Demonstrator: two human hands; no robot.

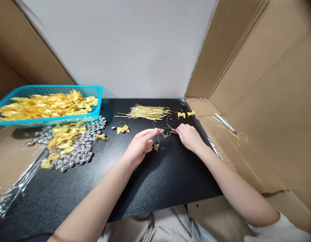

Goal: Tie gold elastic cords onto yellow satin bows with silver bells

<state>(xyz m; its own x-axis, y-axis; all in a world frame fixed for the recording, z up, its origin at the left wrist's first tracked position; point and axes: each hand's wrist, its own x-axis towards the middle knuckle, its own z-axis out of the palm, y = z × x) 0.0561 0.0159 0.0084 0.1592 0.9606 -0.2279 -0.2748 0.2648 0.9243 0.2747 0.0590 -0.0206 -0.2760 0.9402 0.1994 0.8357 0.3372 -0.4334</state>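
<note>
Pale clothing in front, gold cord in hand

Nearest the camera, the pale clothing (170,223) sits by the front edge of the black worktop (191,181). At the back left corner stands a blue basket (100,97) of yellow bows (52,106); silver beads (82,151) spread beside it, more bows on top. Rightward lies a beaded bow (123,129) with a loop. The left hand (142,143) seems to pinch gold cord (157,147), mid-worktop, a knotted length hanging below the fingers. Behind, near the back edge, lies a cord bundle (149,112). The right hand (189,136) is closed on a slim tool (174,131), its dark tip aimed at the left fingertips; what the tip grips, I cannot tell. For good work, I'd pinch close to the tip, steady the cord, and keep skin and stray strands clear. Two beaded bows (181,115) lie towards the back right corner.
</note>
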